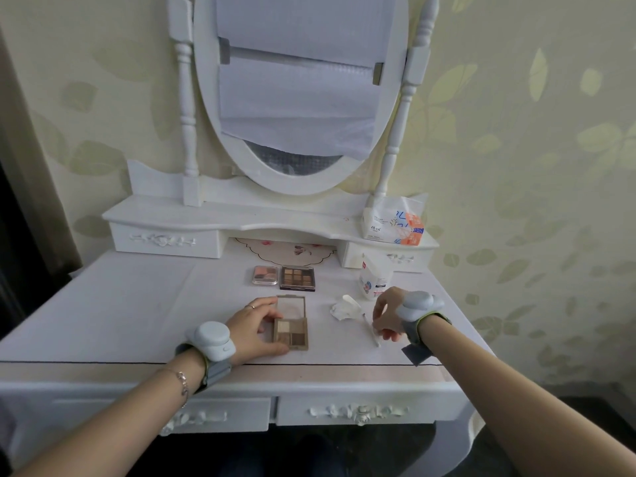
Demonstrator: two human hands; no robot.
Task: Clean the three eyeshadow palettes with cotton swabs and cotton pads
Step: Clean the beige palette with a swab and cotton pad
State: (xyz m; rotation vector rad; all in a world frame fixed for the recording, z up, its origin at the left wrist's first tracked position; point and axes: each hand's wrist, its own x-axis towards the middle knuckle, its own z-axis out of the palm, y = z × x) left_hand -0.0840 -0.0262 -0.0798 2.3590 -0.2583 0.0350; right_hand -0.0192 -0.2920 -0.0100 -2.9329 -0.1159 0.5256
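An open gold eyeshadow palette [291, 333] with brown shades lies near the table's front, lid flipped back. My left hand [256, 330] holds its left side, thumb along the front edge. My right hand [387, 318] pinches the upper end of a cotton swab [371, 330] that lies slanted on the table. A crumpled white cotton pad [344, 309] sits between the palette and that hand. Farther back lie a small pink palette [265, 275] and a dark multi-shade brown palette [298, 278], side by side.
A white pack of cotton swabs or pads [375, 278] stands just behind my right hand. A tissue pack [394, 220] rests on the raised shelf at right. An oval mirror [299, 94] covered with paper stands behind. A floral mat [285, 251] lies under the shelf.
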